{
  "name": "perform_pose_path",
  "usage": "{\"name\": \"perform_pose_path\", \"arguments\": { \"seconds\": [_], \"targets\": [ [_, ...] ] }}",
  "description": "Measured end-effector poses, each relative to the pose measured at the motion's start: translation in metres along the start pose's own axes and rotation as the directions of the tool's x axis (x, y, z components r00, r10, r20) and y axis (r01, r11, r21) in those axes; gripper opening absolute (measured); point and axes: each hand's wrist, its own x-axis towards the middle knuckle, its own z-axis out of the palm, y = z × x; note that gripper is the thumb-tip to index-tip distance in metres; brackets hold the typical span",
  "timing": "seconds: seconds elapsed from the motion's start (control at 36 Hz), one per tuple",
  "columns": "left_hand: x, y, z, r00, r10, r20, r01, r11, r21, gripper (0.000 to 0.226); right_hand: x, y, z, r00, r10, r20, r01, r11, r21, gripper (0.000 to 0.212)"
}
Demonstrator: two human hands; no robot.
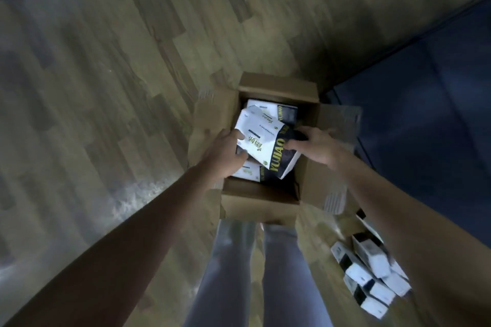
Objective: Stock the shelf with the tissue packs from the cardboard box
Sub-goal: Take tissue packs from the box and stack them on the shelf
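Both arms showing bare, no sleeves reaching anywhere toward fingers. Left hand and right hand wearing no gloves; no rings, watch or bands showing near fingers or wrists. Legs wearing light grey-blue trousers, close-fitting, fabric looking smooth. Feet hiding behind box edge, shoes not showing.

head cam: worn high on the person, faced steeply down | wide-angle, edges bowed | close over both forearms and the open cardboard box | wood floor filled the frame | single view, no overlap
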Motion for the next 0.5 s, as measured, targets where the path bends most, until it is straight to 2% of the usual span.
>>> {"name": "perform_pose_path", "arguments": {
  "seconds": [0.14,0.19,0.25,0.33,0.42,0.44,0.5],
  "targets": [
    [-0.028,0.033,-0.052,0.998,0.024,-0.052,-0.028,0.997,-0.065,0.033,-0.072,-0.024,-0.04,0.997,-0.003,-0.072,0.029,0.929,0.369,0.019],
    [-0.043,0.051,-0.076,0.996,0.025,-0.082,-0.037,0.987,-0.155,0.036,-0.1,-0.035,-0.054,0.993,-0.034,-0.115,0.085,0.872,0.482,0.007],
    [-0.063,0.077,-0.102,0.996,0.042,-0.075,-0.063,0.952,-0.3,0.045,-0.129,-0.047,-0.067,0.984,-0.051,-0.17,0.14,0.81,0.569,0.011],
    [-0.09,0.109,-0.132,0.995,0.093,0.033,-0.064,0.86,-0.506,0.057,-0.174,-0.069,-0.08,0.969,-0.106,-0.221,0.228,0.722,0.653,0.016],
    [-0.113,0.137,-0.156,0.977,0.183,0.111,-0.07,0.764,-0.641,0.089,-0.215,-0.087,-0.09,0.954,-0.164,-0.252,0.297,0.641,0.708,0.009],
    [-0.119,0.146,-0.164,0.975,0.2,0.095,-0.082,0.726,-0.683,0.09,-0.228,-0.091,-0.094,0.947,-0.182,-0.265,0.319,0.635,0.704,0.005],
    [-0.132,0.166,-0.181,0.966,0.256,0.022,-0.159,0.662,-0.733,0.068,-0.254,-0.094,-0.106,0.935,-0.202,-0.291,0.35,0.654,0.671,0.013]
  ]
}}
